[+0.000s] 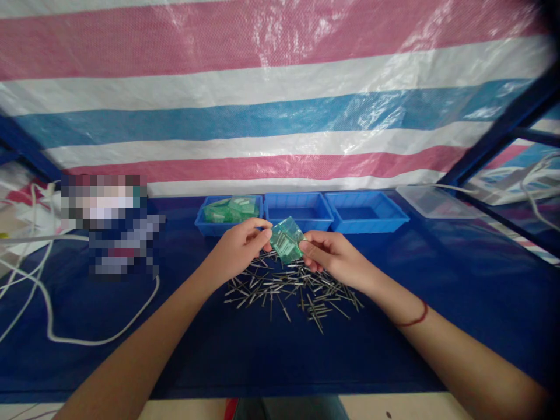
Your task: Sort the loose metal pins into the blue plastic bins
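Observation:
Both hands hold a small green see-through plastic bag above the table. My left hand pinches its left edge between thumb and fingers. My right hand, with a dark red cord on the wrist, grips the opposite edge. Some small pale pieces show through the plastic; their kind is unclear. Below the hands lies a loose heap of metal pop rivets, partly hidden by the fingers. Similar green bags fill the left blue bin behind my left hand.
A middle blue bin and a right blue bin stand in a row with the left one. Behind the right bin lies a clear plastic lid or tray. White cables loop over the blue table at left. A striped sheet hangs behind.

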The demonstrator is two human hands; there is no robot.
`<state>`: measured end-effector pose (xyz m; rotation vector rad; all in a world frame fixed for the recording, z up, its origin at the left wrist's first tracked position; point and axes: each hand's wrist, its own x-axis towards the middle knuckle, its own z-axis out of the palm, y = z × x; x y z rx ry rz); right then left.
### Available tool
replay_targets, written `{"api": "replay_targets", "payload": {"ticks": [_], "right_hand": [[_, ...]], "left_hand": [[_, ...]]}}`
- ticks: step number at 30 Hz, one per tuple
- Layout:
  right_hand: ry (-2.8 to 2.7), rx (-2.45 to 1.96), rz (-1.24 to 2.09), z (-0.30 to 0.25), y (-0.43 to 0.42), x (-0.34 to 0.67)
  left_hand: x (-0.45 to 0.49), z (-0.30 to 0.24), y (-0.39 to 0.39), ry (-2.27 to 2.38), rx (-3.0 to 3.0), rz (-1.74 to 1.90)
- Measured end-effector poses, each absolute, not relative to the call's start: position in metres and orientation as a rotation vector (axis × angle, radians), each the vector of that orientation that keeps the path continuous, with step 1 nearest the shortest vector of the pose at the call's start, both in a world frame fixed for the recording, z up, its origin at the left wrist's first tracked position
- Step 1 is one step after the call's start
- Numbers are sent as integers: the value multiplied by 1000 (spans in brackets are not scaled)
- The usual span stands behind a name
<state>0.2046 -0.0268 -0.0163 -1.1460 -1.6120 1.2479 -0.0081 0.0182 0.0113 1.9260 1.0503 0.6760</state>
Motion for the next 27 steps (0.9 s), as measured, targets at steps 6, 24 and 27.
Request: {"api": "replay_targets", "payload": {"ticks": [6,24,27], "right_hand": [[-1659,-1119,1205,-12,-30,204],[-1207,-1034,1160,-16,-22,199],[-1233,-1018,1164,-15,-22,198]], "left_hand": [[-10,11,21,1022,1957,560],[2,-4,13,885,1840,806],[-3,0,19,970,1983,872]]}}
